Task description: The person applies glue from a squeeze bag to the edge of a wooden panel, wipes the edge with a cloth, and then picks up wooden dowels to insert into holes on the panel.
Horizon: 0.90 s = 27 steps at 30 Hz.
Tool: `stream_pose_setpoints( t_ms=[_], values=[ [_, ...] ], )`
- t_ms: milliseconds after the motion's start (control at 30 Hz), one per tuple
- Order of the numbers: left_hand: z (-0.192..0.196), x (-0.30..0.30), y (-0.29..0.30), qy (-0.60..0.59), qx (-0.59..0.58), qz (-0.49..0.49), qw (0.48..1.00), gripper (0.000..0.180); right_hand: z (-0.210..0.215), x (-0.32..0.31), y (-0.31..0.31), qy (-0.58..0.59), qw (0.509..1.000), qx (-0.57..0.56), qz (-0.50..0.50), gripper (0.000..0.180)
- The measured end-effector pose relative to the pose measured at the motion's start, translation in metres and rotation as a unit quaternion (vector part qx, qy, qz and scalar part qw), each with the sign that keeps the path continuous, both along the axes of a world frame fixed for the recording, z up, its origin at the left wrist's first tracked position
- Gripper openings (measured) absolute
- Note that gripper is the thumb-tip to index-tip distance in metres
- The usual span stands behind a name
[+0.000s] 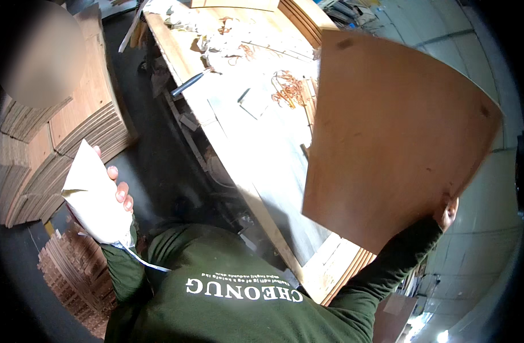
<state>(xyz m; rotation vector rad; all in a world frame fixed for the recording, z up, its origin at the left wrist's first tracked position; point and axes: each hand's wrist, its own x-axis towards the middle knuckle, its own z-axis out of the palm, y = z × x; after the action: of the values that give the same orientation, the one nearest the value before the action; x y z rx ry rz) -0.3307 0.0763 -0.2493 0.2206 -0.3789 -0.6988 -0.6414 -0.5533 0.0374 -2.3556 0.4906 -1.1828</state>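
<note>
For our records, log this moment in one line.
left hand: holds white folded item | right hand: holds brown panel | worktable: orange bands

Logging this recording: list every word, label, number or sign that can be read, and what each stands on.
Green shirt: one line of large white capitals, upside down in view; legible, wording not copied here.
Same shirt: smaller white lettering, too small to read reliably.
Brown panel and white tapered object: no lettering visible.
</note>
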Motion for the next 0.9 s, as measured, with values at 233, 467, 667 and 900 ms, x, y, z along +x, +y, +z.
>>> stream_pose_setpoints(
  t_ms=[233,467,667,900],
  values=[
    [0.026,0.011,-0.024,-0.047,-0.059,-0.058,0.995,0.066,-0.125,-0.008,0.072,-0.171,0.976,0.132,-0.034,0.048],
    [0.072,0.016,-0.066,-0.045,-0.114,-0.161,0.979,0.063,-0.235,0.037,0.126,-0.194,0.929,0.313,-0.016,0.049],
    [0.080,0.022,-0.143,-0.028,-0.184,-0.168,0.968,0.075,-0.284,0.053,0.160,-0.222,0.879,0.421,-0.001,0.050],
    [0.091,0.028,-0.248,-0.029,-0.224,-0.151,0.962,0.068,-0.309,0.077,0.186,-0.258,0.817,0.515,0.022,0.051]
  ],
)
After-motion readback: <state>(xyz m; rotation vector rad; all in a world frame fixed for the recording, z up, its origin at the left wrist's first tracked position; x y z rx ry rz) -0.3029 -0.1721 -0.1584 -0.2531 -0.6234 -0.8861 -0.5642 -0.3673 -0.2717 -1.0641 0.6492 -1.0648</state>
